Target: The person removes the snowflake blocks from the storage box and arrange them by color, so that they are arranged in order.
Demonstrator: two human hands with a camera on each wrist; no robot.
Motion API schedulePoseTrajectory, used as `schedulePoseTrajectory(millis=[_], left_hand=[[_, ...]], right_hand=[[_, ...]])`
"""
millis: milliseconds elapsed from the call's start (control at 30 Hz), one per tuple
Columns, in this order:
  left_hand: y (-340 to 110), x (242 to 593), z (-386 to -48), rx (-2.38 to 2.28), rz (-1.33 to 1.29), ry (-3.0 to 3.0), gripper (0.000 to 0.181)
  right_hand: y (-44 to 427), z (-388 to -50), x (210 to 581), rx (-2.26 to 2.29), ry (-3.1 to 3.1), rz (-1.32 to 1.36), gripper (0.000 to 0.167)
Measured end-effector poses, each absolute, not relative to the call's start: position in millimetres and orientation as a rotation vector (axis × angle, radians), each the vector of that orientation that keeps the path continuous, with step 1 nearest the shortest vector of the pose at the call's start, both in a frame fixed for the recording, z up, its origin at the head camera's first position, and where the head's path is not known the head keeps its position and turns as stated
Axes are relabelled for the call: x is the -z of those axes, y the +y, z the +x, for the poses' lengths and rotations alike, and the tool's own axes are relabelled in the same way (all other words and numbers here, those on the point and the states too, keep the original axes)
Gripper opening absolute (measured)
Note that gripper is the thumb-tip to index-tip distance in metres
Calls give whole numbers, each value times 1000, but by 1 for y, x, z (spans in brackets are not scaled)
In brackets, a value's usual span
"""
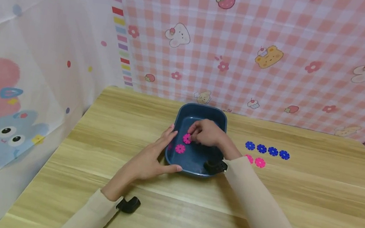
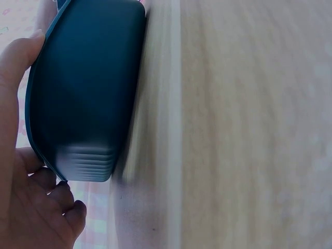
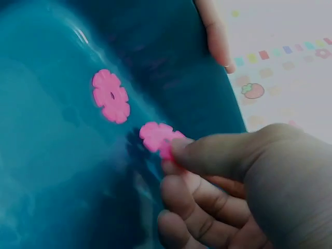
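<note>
A dark blue plastic bin [image 1: 202, 110] stands on the table. Inside it, my right hand [image 1: 208, 133] pinches a pink flower-shaped disc [image 3: 158, 137] between thumb and fingers, just above the floor of the bin. A second pink disc [image 3: 111, 96] lies flat on that floor, nearer the front in the head view. My left hand [image 1: 149, 159] spans the bin's near left corner. Its straight fingers touch the left rim, and its thumb [image 2: 23, 54] rests on the near rim.
To the right of the bin, several blue discs [image 1: 267, 150] lie in a row on the wooden table [image 1: 314, 206]. In front of them are two pink discs [image 1: 260, 162], one partly hidden by the right sleeve. A pink checked cloth [image 1: 233, 33] hangs behind the table.
</note>
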State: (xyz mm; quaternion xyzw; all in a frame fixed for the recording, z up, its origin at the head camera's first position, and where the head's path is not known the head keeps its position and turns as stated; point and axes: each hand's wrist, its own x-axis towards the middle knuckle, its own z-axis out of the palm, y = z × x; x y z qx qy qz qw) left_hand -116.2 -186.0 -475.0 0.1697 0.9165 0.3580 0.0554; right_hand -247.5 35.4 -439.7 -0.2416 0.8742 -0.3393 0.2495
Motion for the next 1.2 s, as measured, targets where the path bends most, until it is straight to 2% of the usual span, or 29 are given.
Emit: schedulePoseTrajectory(millis=[500,1200], left_hand=[[-184,472,-115,-1081,492,2794,113],[-184,474,-115,-1091,497,2789,114]], right_hand=[[60,-228,424,1074,2407,-767,11],[86,-204,417,1299,2348,-664,13]])
